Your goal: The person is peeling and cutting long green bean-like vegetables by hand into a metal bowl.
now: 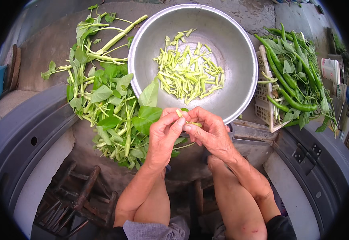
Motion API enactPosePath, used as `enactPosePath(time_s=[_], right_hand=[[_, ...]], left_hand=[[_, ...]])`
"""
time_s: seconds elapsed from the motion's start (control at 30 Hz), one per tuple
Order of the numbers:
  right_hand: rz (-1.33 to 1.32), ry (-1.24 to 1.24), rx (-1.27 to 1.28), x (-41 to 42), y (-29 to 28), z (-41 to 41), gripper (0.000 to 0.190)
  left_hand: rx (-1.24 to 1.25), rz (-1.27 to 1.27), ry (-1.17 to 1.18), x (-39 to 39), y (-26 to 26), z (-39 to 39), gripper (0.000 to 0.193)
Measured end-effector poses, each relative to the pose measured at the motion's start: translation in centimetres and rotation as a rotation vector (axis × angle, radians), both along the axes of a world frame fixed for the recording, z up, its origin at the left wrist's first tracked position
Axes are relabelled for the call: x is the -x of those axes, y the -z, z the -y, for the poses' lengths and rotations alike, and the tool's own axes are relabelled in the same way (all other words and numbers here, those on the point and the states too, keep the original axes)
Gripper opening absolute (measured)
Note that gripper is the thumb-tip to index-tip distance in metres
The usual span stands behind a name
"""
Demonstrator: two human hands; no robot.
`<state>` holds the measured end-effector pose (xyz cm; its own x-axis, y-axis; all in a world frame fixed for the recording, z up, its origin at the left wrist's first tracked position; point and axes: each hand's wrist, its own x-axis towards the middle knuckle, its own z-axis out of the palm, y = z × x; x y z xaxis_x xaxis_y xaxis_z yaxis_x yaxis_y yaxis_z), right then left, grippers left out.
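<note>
My left hand [167, 133] and my right hand [209, 129] meet at the near rim of a large metal basin [237, 69]. Between their fingertips is a short piece of pale green stem [194, 123], pinched by both hands. A leafy green sprig hangs by my left hand, and I cannot tell whether it is joined to the stem. Many short cut stem pieces [189, 72] lie on the basin's floor. Left of the basin spreads a heap of leafy green stalks [111, 99], some with thick pale stems.
At the right, a white plastic basket [262, 93] holds long green chili peppers [300, 105] and leafy greens. A white tub [330, 70] stands beyond it. Dark door frames flank me on both sides. A wooden stool [86, 189] sits at the lower left.
</note>
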<state>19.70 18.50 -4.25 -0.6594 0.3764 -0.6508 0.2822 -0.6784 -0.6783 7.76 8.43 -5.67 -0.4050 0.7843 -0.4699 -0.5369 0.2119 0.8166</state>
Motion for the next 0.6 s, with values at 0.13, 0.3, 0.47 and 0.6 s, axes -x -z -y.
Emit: enactPosePath(time_s=[0.13, 0.3, 0.47, 0.6], right_hand=[[-0.029, -0.084, -0.205, 0.0, -0.7, 0.0, 0.014], [-0.104, -0.266, -0.761, -0.1, -1.8, -1.2, 0.026], [-0.077, -0.32, -0.874, 0.1, -2.3, -2.2, 0.016], [0.264, -0.455, -0.952, 0.2, -1.0, -4.0, 0.039]], left_hand=[[0.005, 0.327, -0.052, 0.3, 0.0, 0.2, 0.015], [-0.024, 0.552, 0.039, 1.8, -0.2, -0.1, 0.017], [-0.053, 0.31, 0.167, 3.7, -0.5, -0.6, 0.022], [0.021, -0.431, 0.227, 3.9, -1.2, -2.3, 0.013]])
